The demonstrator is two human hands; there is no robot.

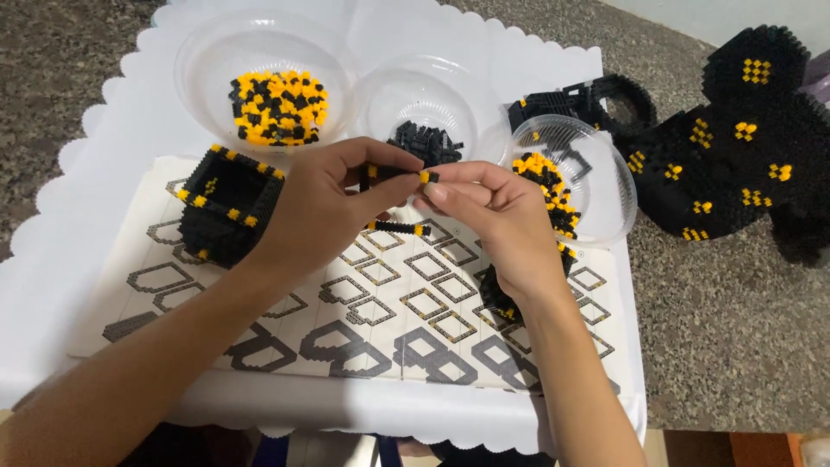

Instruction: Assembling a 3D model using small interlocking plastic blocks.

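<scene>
Black and yellow is nearly all the colour here, set on a white scalloped mat (78, 216) over a speckled stone counter (726, 346); nearest the viewer lies a printed instruction sheet (380, 320) of grey outline diagrams, and both forearms cross it from the lower edge; above the sheet the left hand (320, 212) and the right hand (497, 216) meet, fingertips together, both pinched on a short strip of tiny black bricks (393, 174) with a yellow tip, held in the air between them; just below it a second thin black strip (398, 227) rests on the sheet; a dark cluster of bricks (494, 298) lies partly hidden under the right wrist; to the left of the left hand stands an open square box of black bricks (226, 203) edged with yellow studs; farther back sit three clear plastic bowls: a left bowl (199, 52) with mixed yellow and black pieces, a middle bowl (428, 86) with black pieces, a tilted right bowl (605, 186) with both colours; beyond that, off the mat, a large black brick model (735, 164) dotted with yellow patches spreads over the counter.
</scene>
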